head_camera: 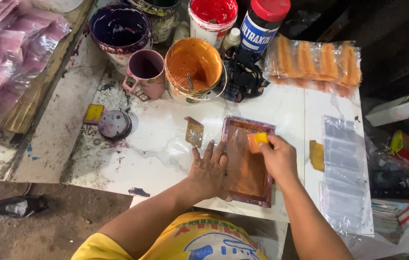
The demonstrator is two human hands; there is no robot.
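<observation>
**Two hands on a small printing frame**

The white surface (pixel 166 144) is stained with paint and carries everything. Along its far edge stand the paint pots: a purple bucket (pixel 120 29) at the far left, an orange bucket (pixel 194 67) in the middle with a stick inside, a red pot (pixel 212 14) behind it, and a dark jar (pixel 262 24) with a red lid. A pink mug (pixel 145 73) stands just beside the orange bucket, on its left. A dark cloth (pixel 244 77) lies between the orange bucket and a pack of orange pieces (pixel 317 62) in clear plastic, at the far right corner. Clear bags (pixel 341 168) lie along the right edge.

The frame (pixel 248 161) lies near the near edge, a little right of the middle; its border is purple and its screen is covered with orange paint. The left hand (pixel 209 168) is open and flat, fingers spread, partly on the surface and pressing against the left border of the frame. The right hand (pixel 277 156) is closed around a yellow scraper (pixel 257 141), which touches the screen near the far right corner of the frame.

A second scraper (pixel 194 132) lies just left of the frame. Further left are a round lid (pixel 114 124) and a yellow square piece (pixel 93 113), close to each other.
</observation>
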